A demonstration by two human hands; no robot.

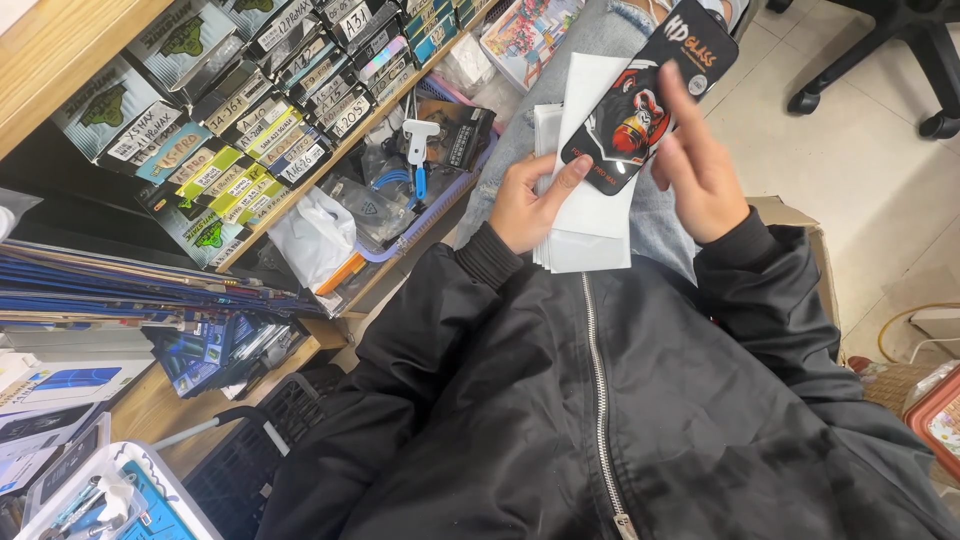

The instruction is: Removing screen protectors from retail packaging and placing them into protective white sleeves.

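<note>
1. Left hand [525, 205]: over the lap, fingers curled around a stack of white sleeves [590, 215], thumb pressed on the lower end of a black packet [650, 95].
2. Right hand [695, 170]: just right of the stack, fingers extended and loosely spread, fingertips against the right edge and face of the black packet; not clenched, no full grasp visible.
3. Black packet: long, flat, rounded corners, red-and-white cartoon figure printed on the front; lying tilted across the top of the white sleeves, upper end pointing up and to the right, between both hands.
4. Stack of white sleeves: several thin flat pieces, edges fanned slightly at the left side, resting above jeans-clad legs [600, 35].
5. Black zip jacket [600, 400]: filling the lower middle of the view, both sleeves reaching up to the hands.
6. Wooden shelf [60, 50]: at left, rows of small labelled boxes [260, 120] standing on edge.
7. White plastic bag [315, 235]: below the boxes, beside a tray of loose packets.
8. Cardboard box [800, 225]: at right, partly behind the right sleeve.
9. Black office chair base [900, 60]: top right, on pale floor tiles.
</note>
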